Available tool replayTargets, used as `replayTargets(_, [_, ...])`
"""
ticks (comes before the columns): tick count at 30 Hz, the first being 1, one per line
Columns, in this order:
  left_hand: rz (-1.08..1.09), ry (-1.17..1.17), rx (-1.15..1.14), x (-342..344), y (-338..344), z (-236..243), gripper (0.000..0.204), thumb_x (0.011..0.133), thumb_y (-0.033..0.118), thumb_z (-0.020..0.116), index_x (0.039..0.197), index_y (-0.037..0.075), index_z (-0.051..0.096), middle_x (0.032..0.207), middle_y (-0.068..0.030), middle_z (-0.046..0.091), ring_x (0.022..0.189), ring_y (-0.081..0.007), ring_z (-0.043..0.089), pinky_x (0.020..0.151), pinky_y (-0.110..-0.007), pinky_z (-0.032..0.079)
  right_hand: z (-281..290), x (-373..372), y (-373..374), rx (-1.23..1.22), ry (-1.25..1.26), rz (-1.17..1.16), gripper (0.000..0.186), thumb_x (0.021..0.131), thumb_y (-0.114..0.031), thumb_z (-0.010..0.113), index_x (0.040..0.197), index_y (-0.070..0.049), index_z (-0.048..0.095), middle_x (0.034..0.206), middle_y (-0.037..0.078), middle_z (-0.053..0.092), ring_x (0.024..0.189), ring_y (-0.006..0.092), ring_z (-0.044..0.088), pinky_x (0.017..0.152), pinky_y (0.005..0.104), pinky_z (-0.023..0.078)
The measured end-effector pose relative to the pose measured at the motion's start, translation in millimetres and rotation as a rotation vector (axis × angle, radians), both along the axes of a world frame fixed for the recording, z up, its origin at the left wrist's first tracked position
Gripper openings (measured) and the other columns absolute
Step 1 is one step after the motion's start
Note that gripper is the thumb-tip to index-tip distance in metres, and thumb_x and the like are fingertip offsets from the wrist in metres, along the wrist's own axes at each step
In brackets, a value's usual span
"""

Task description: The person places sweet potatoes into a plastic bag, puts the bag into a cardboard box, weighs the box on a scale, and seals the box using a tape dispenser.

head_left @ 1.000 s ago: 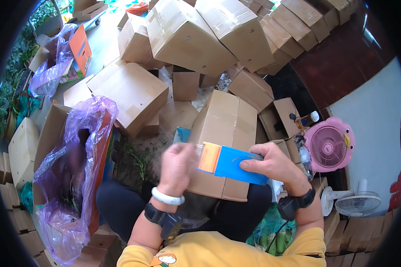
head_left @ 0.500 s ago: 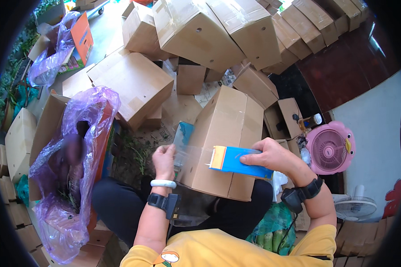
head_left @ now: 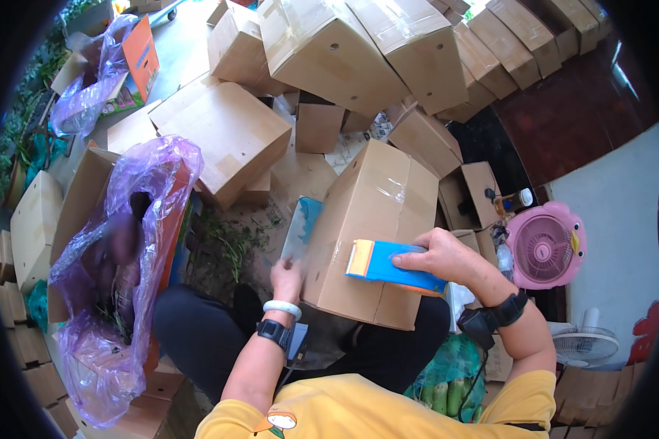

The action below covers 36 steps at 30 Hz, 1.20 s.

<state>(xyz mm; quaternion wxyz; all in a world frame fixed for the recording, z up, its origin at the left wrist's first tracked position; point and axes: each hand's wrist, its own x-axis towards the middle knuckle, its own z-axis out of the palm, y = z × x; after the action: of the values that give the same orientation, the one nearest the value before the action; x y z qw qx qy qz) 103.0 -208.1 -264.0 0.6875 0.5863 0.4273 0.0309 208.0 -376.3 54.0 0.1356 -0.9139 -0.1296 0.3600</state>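
A closed cardboard box [head_left: 373, 183] lies tilted between my knees, with a seam along its top and some shiny tape on it. My right hand [head_left: 432, 260] grips a blue tape dispenser [head_left: 392, 263] with an orange toothed end, held low over the box. Down by the box's left side, my left hand [head_left: 285, 276] has its fingers curled near the edge; what they hold is too small to make out. A teal-and-clear flat piece [head_left: 307, 216] sticks out beside that side of the box.
Stacked cartons [head_left: 329, 51] fill the back. An open box lined with purple plastic [head_left: 88, 285] stands at my left. A pink fan [head_left: 545, 245], a white fan [head_left: 586, 344] and a bag of green vegetables [head_left: 447, 366] are at my right. Loose greens [head_left: 231, 249] lie on the floor.
My left hand first moved left from the dispenser with a stretch of clear tape, then down along the box's left side. The dispenser has turned slightly and sits a little lower.
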Motion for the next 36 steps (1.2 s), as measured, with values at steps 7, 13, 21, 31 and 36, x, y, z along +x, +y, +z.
replayTargets(7, [-0.588,-0.650,-0.094,-12,5,111,0.061,0.101,0.041,0.030,0.144,-0.002,0.025,0.149,-0.0159,0.029,0.137,-0.0216,0.027,0.112,-0.029,0.019,-8,2,-8,0.011,-0.026,0.009,0.061,0.074,-0.051,0.067,0.089,0.008,0.069,0.075,0.021,0.066,0.069,0.0268,0.066,0.066,0.0353,0.052])
replayTargets(13, [-0.503,-0.250,-0.348,-16,13,54,0.064,0.100,0.048,0.027,0.135,-0.004,0.042,0.136,-0.0179,0.048,0.129,-0.0235,0.040,0.107,-0.029,0.028,-4,1,-4,0.097,-0.013,0.009,0.058,0.074,-0.050,0.066,0.088,0.006,0.070,0.075,0.020,0.067,0.068,0.0260,0.066,0.065,0.0342,0.051])
replayTargets(21, [-0.988,-0.901,0.943,-51,-33,218,0.052,0.070,0.019,0.072,0.118,0.003,0.058,0.124,-0.0126,0.057,0.118,-0.0313,0.052,0.100,-0.040,0.041,-13,4,-23,0.139,-0.012,0.033,0.058,0.074,-0.048,0.067,0.084,0.009,0.068,0.069,0.018,0.064,0.064,0.0211,0.062,0.060,0.0335,0.048])
replayTargets(31, [-1.178,-0.698,1.375,-48,-56,192,0.054,0.069,0.017,0.071,0.120,0.005,0.057,0.126,-0.0085,0.056,0.120,-0.0243,0.050,0.104,-0.040,0.038,13,-8,-60,0.278,-0.135,0.118,0.063,0.074,-0.052,0.064,0.084,0.010,0.066,0.067,0.020,0.062,0.064,0.0254,0.062,0.059,0.0363,0.048])
replayTargets(36, [-1.192,-0.605,1.437,-49,-55,200,0.050,0.071,0.018,0.070,0.118,0.006,0.058,0.127,-0.0075,0.056,0.121,-0.0248,0.050,0.103,-0.041,0.038,32,-6,-141,0.336,-0.102,0.120,0.057,0.073,-0.050,0.067,0.074,0.007,0.064,0.063,0.017,0.058,0.061,0.0230,0.058,0.057,0.0349,0.046])
